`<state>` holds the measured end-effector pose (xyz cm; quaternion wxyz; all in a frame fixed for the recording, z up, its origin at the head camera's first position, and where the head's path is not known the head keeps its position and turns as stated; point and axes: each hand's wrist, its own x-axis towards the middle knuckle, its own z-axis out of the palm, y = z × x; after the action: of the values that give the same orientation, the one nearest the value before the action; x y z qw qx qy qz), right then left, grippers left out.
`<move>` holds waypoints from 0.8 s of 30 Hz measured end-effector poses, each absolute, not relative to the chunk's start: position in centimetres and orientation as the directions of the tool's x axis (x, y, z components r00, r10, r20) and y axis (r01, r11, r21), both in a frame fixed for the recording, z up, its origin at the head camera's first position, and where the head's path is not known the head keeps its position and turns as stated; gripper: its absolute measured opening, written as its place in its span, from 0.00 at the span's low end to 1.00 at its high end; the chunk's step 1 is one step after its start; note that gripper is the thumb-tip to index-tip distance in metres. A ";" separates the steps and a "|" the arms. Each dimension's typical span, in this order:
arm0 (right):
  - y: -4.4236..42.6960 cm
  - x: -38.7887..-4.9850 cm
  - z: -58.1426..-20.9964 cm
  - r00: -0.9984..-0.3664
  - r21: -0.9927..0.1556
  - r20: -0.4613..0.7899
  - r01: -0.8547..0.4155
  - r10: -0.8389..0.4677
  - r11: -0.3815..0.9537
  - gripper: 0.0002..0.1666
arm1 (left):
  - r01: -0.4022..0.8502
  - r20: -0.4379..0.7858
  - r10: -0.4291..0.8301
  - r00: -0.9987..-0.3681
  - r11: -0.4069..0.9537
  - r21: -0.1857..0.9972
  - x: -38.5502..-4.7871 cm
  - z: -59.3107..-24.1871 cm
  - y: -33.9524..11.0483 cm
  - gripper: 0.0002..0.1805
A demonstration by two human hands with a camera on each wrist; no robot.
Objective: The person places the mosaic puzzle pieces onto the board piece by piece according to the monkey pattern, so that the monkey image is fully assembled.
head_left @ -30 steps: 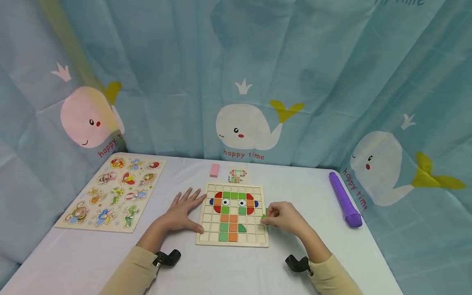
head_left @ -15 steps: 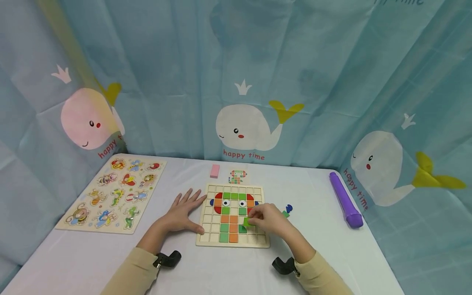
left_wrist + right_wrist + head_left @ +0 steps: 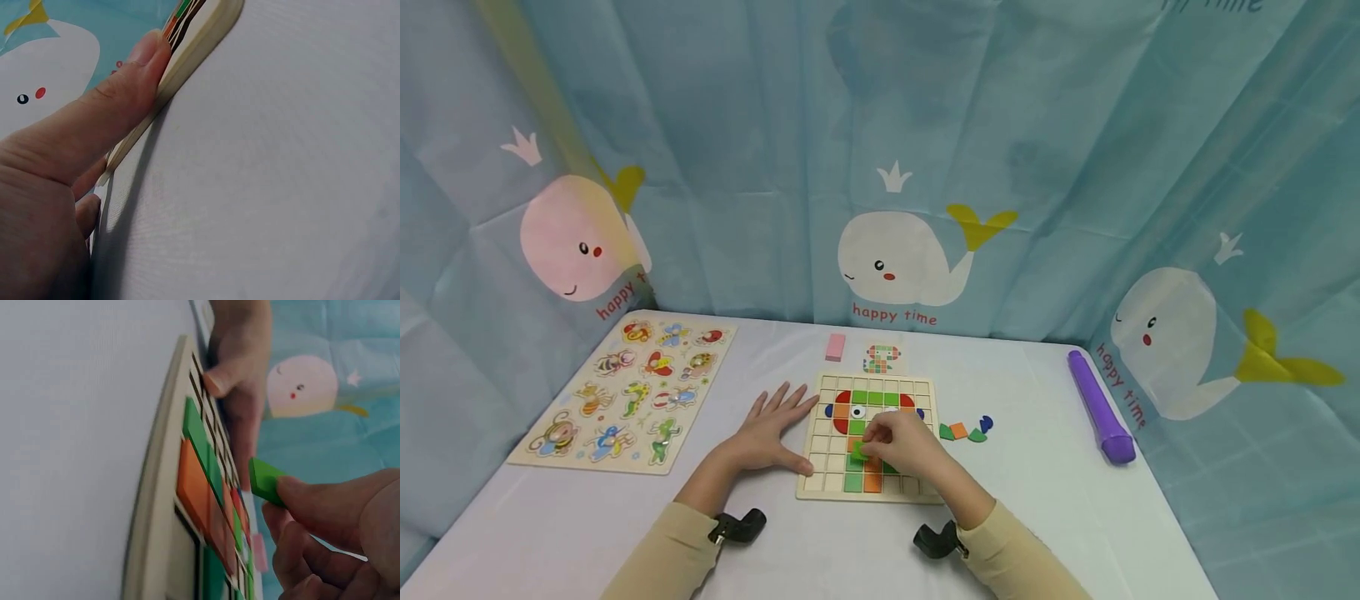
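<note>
My right hand (image 3: 904, 446) pinches a light green square tile (image 3: 265, 480) between thumb and fingers, just above the middle of a wooden grid board (image 3: 832, 463). Red, orange, green and blue tiles and two eye tiles (image 3: 858, 412) fill part of the grid; the right hand covers some of them in the head view. My left hand (image 3: 767, 437) rests with spread, straight fingers along the board's left side. In the left wrist view its thumb (image 3: 134, 75) touches the board's edge.
Right of the board lie an orange square (image 3: 958, 430), green rounded pieces (image 3: 977, 436) and blue pieces (image 3: 987, 423). Behind it are a pattern card (image 3: 882, 358) and a pink block (image 3: 835, 347). An insect puzzle board (image 3: 636, 455) lies left, a purple microphone-shaped object (image 3: 1100, 404) right.
My right hand has carried the green tile leftward from the board's right edge to over its middle, uncovering the loose pieces at the right. The left hand has stayed in place.
</note>
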<state>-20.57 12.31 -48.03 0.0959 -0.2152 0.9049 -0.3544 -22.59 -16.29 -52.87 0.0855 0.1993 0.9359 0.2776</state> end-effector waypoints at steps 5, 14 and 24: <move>10.3 -20.4 -48.5 -0.886 -0.681 -0.025 -0.324 -0.464 0.657 0.07 | 0.334 -0.044 0.428 -0.903 0.762 0.555 -22.6 -52.8 -16.4 0.69; 8.1 -20.1 -49.3 -0.882 -0.553 0.020 -0.403 -0.471 0.730 0.08 | 0.337 -0.039 0.428 -0.903 0.762 0.552 -22.6 -52.8 -16.4 0.69; 8.6 -19.8 -49.0 -0.894 -0.565 -0.016 -0.361 -0.447 0.742 0.06 | 0.337 -0.033 0.424 -0.905 0.762 0.553 -22.6 -53.0 -16.4 0.70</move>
<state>-19.79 8.59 -49.03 0.0755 -0.2172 0.9302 -0.2861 -22.61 -16.40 -52.99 0.0783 0.2036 0.9354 0.2785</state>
